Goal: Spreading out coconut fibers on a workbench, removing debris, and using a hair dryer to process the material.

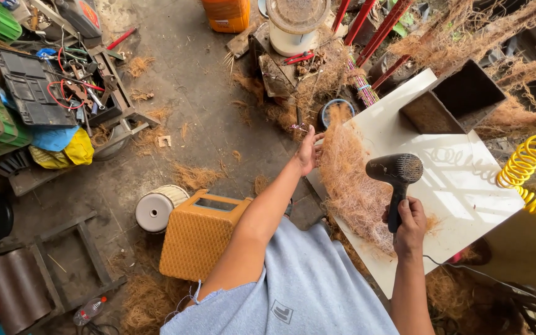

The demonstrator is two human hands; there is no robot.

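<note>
Right hand is wrapped tight around the grip of a black hair dryer, nozzle end up and angled toward the mat of coconut fibre lying on the white board. Left hand is out flat, fingers loosely spread, touching the far left edge of the fibre mat where it overhangs the board; not clamped on anything, just pressing or steadying it. Risk as I read it: the mat sits half off the board edge with only a light palm on it, so airflow from the dryer could lift loose strands or push the whole mat off onto the floor. If the dryer is hot, holding it close to dry fibre could scorch it, and there is loose fibre all over the concrete floor. Dryer cord trails off the board's near edge, snag hazard. Around: open dark box at the board's far corner, yellow coiled air hose to the right, woven tan stool just beside the left arm, open toolbox well apart on the left.
</note>
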